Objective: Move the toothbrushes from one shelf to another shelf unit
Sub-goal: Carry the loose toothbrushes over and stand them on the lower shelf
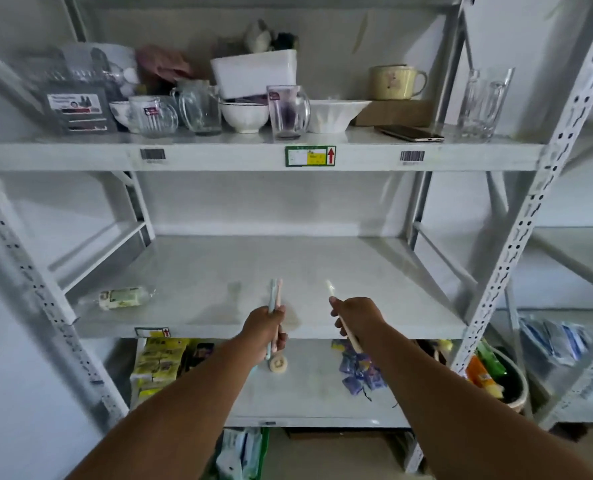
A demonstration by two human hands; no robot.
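My left hand [265, 329] is closed around two toothbrushes [275, 292], one pale blue and one pink, heads pointing up over the front of the middle shelf [374, 292]. My right hand [355, 318] grips a single cream toothbrush [330, 288], its head tilted up and left, its handle sticking out below my palm. Both hands hover just above the front edge of the middle shelf, about a hand's width apart.
A small wrapped packet [123, 298] lies at the shelf's left. The top shelf [219, 157] carries glasses, bowls, a mug and a phone. Below are yellow packs [158, 362], purple sachets [359, 372] and a round item [278, 364]. Another shelf unit [572, 265] stands to the right.
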